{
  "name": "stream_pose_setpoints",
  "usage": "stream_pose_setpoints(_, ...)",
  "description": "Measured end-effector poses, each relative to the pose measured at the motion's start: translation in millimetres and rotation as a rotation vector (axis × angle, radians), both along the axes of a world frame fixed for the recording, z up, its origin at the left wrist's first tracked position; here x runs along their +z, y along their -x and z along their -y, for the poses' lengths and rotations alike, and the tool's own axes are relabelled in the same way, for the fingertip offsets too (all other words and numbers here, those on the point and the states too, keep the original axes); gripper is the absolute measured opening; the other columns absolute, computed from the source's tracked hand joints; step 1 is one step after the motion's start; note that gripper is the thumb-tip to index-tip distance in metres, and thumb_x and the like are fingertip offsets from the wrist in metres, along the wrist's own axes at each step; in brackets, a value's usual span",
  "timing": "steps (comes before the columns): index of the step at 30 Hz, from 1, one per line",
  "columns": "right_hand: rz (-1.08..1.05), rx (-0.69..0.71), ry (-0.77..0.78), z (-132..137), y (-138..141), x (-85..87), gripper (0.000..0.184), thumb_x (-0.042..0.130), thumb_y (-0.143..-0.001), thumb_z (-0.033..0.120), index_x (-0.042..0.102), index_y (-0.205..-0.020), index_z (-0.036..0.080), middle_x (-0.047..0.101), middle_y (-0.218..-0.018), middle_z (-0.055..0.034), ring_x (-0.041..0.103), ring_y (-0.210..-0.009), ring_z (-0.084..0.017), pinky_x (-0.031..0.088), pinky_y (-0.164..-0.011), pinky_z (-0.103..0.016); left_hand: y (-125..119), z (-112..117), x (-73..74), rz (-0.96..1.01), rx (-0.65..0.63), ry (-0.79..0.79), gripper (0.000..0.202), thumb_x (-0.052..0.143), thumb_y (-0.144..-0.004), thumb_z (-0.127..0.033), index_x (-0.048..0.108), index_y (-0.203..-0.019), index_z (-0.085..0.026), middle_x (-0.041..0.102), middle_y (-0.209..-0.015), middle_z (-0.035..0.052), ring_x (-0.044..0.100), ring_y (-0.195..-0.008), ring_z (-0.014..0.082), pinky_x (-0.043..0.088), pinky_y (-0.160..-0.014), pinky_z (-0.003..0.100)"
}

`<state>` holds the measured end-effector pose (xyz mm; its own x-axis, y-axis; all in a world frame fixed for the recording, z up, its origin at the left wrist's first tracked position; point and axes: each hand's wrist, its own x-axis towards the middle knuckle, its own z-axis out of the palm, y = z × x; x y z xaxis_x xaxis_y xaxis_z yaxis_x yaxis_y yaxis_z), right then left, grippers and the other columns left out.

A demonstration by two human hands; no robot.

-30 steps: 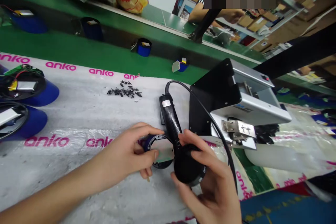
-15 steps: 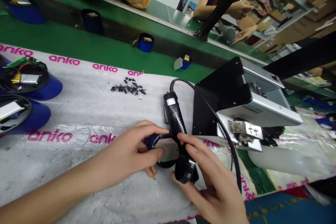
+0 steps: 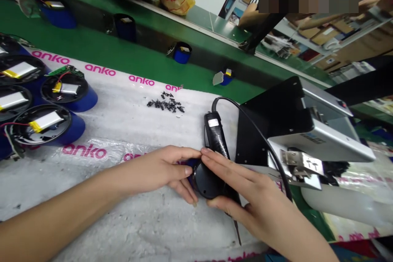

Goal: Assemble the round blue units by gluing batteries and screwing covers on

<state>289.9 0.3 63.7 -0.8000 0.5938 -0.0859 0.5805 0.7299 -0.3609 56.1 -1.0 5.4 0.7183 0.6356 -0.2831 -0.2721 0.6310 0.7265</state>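
Note:
Both of my hands close round a small round black cover [image 3: 206, 180] that now sits over a blue ring-shaped part on the white foam sheet [image 3: 123, 123]. My left hand [image 3: 166, 170] pinches its left edge with thumb and fingers. My right hand [image 3: 242, 190] lies over its right side, fingers stretched along the top and thumb underneath. A black electric screwdriver [image 3: 216, 137] with a cable rests just behind the cover, partly under my right fingers.
Several blue round housings with batteries [image 3: 50, 123] stand at the left. A small heap of black screws [image 3: 166, 105] lies behind. A black and silver machine [image 3: 294, 127] stands at the right. Blue parts [image 3: 182, 53] ride the green conveyor, and another person's arm shows beyond it.
My right hand has brought the black cover down from its tilted hold onto the blue ring, which is now hidden. The camera view has shifted left, showing more blue housings.

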Motion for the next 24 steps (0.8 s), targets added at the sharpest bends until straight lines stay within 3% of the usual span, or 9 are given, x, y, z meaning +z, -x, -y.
stream_pose_setpoints(4,0.027,-0.005,-0.05,0,1,-1.3,0.061,0.053,-0.101,0.031,0.027,-0.156,0.027,0.041,-0.157,0.0012,0.043,-0.142,-0.012,0.041,-0.115,-0.026,1,1,2.2,-0.016,-0.007,0.004,0.04,0.047,-0.097,-0.008,0.062,-0.133,-0.019,0.072,-0.096,0.0066,0.075,-0.078,0.0149,0.06,-0.081,0.032)
stream_pose_setpoints(7,0.035,0.009,-0.176,0,1,-2.3,0.055,0.054,-0.099,0.031,0.038,-0.151,0.024,0.043,-0.155,-0.0063,0.034,-0.148,-0.024,0.048,-0.112,-0.044,1,7,7.0,-0.044,-0.012,-0.083,0.047,0.062,-0.088,-0.011,0.06,-0.134,-0.021,0.07,-0.088,0.0029,0.072,-0.079,0.0167,0.059,-0.082,0.033)
stream_pose_setpoints(10,-0.016,-0.035,-0.303,5,0,-2.1,0.047,0.06,-0.095,0.039,0.055,-0.14,0.025,0.037,-0.155,-0.0138,0.034,-0.145,-0.039,0.054,-0.1,-0.061,-8,17,14.9,-0.222,0.079,-0.182,0.048,0.074,-0.082,-0.025,0.06,-0.128,-0.028,0.067,-0.084,-0.0011,0.069,-0.073,0.0177,0.057,-0.066,0.028)
stream_pose_setpoints(13,-0.046,-0.097,-0.183,17,-1,-9.3,0.062,0.06,-0.094,0.041,0.042,-0.151,0.024,0.029,-0.159,-0.0152,0.038,-0.143,-0.038,0.059,-0.095,-0.053,-24,25,21.2,-0.357,0.211,-0.154,0.03,0.067,-0.085,-0.031,0.063,-0.115,-0.028,0.066,-0.085,-0.0016,0.066,-0.061,0.0159,0.055,-0.055,0.027)
stream_pose_setpoints(15,-0.088,-0.236,-0.107,25,-1,-22.5,0.072,0.057,-0.095,0.036,0.025,-0.158,0.022,0.019,-0.164,-0.0153,0.033,-0.147,-0.036,0.06,-0.095,-0.048,-32,27,22.7,-0.37,0.27,-0.127,0.024,0.064,-0.084,-0.026,0.064,-0.108,-0.027,0.066,-0.082,-0.0023,0.064,-0.056,0.014,0.055,-0.055,0.027)
stream_pose_setpoints(17,-0.154,-0.402,-0.11,30,-2,-39.0,0.075,0.053,-0.096,0.029,0.015,-0.16,0.024,0.019,-0.164,-0.015,0.03,-0.149,-0.035,0.055,-0.101,-0.052,-36,27,22.7,-0.373,0.298,-0.111,0.024,0.066,-0.081,-0.024,0.065,-0.106,-0.025,0.065,-0.076,-0.003,0.063,-0.053,0.0133,0.055,-0.055,0.027)
stream_pose_setpoints(20,-0.277,-0.536,-0.024,32,-4,-52.5,0.07,0.054,-0.096,0.026,0.02,-0.158,0.033,0.037,-0.158,-0.0103,0.041,-0.144,-0.032,0.047,-0.109,-0.057,-35,25,22.2,-0.367,0.289,-0.108,0.026,0.068,-0.08,-0.025,0.066,-0.106,-0.024,0.065,-0.072,-0.0028,0.064,-0.05,0.0134,0.054,-0.051,0.026)
stream_pose_setpoints(22,-0.436,-0.619,0.145,36,-8,-46.8,0.065,0.057,-0.096,0.028,0.029,-0.155,0.035,0.049,-0.15,-0.0078,0.053,-0.135,-0.03,0.055,-0.104,-0.049,-32,23,22.1,-0.358,0.277,-0.104,0.028,0.069,-0.08,-0.026,0.065,-0.107,-0.023,0.066,-0.075,-0.0021,0.064,-0.05,0.0131,0.054,-0.051,0.025)
stream_pose_setpoints(24,-0.702,-0.693,0.201,44,-12,-32.1,0.06,0.055,-0.097,0.031,0.035,-0.153,0.03,0.06,-0.139,-0.0101,0.064,-0.121,-0.03,0.064,-0.088,-0.041,-30,22,21.8,-0.362,0.256,-0.087,0.031,0.07,-0.08,-0.028,0.064,-0.11,-0.023,0.067,-0.072,-0.0024,0.064,-0.049,0.0128,0.054,-0.051,0.024)
